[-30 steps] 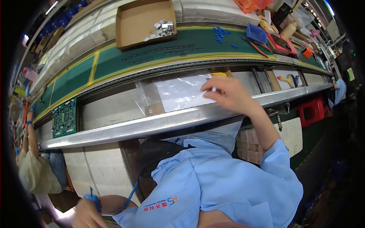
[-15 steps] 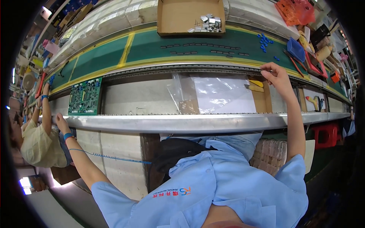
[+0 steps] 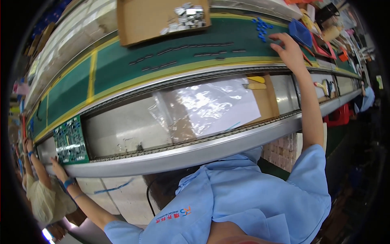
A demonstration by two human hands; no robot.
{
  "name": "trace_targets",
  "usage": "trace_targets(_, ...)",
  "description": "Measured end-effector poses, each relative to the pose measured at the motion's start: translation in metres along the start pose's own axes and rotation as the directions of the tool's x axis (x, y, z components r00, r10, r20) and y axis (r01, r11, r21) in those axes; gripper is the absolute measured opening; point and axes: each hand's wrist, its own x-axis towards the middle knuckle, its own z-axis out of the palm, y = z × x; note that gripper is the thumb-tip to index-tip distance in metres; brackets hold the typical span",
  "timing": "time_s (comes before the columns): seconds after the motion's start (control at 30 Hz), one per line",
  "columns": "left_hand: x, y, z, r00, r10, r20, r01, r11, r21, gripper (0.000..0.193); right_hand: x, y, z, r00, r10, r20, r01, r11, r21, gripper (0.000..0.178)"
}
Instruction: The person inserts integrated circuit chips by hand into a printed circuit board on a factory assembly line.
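My right hand (image 3: 289, 49) is stretched far forward over the green belt (image 3: 122, 69), fingers spread, just beside several small blue parts (image 3: 262, 27); it holds nothing. My left hand (image 3: 58, 167) reaches out to the left, its fingers at the near edge of a green circuit board (image 3: 70, 140) lying on the steel conveyor track (image 3: 122, 134). A blue wrist strap (image 3: 68, 183) with a coiled cord sits on that wrist. A clear plastic bag (image 3: 207, 106) lies on the track in front of me.
A cardboard tray (image 3: 154, 18) with small grey parts stands beyond the belt. Rows of small dark components (image 3: 183, 55) lie on the belt. Blue and red bins (image 3: 308, 36) sit at the far right. Another person (image 3: 38, 195) in a pale sleeve works at my left.
My right hand has left the plastic bag and reached forward to the blue parts on the belt. My left hand rose from low down to the circuit board's edge.
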Motion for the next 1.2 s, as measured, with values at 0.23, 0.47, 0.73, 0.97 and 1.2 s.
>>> trace_targets(0.23, -0.097, 0.117, 0.038, 0.982, 0.015, 0.187, 0.002, 0.996, -0.090, 0.077, 0.005, 0.034, 0.016, 0.998, 0.033, -0.048, -0.031, 0.998, 0.052, 0.018)
trace_targets(0.47, -0.223, 0.232, 0.057, 0.916, 0.150, 0.373, -0.124, 0.988, -0.093, 0.058, 0.014, 0.026, 0.028, 0.991, -0.098, -0.092, 0.100, 0.995, 0.023, 0.020)
trace_targets(0.73, -0.317, 0.399, 0.090, 0.609, 0.499, 0.617, -0.639, 0.769, 0.009, 0.042, 0.017, 0.031, 0.026, 0.992, -0.128, 0.003, 0.127, 0.990, 0.055, 0.019)
trace_targets(0.97, -0.279, 0.494, 0.141, 0.476, 0.790, 0.387, -0.846, 0.531, -0.043, 0.020, 0.021, 0.036, 0.035, 0.953, -0.281, -0.112, 0.270, 0.958, -0.100, 0.019)
trace_targets(1.2, -0.237, 0.585, 0.224, 0.338, 0.864, 0.373, -0.916, 0.392, -0.080, 0.019, 0.016, 0.003, 0.028, 0.944, -0.309, -0.116, 0.255, 0.906, -0.338, 0.010)
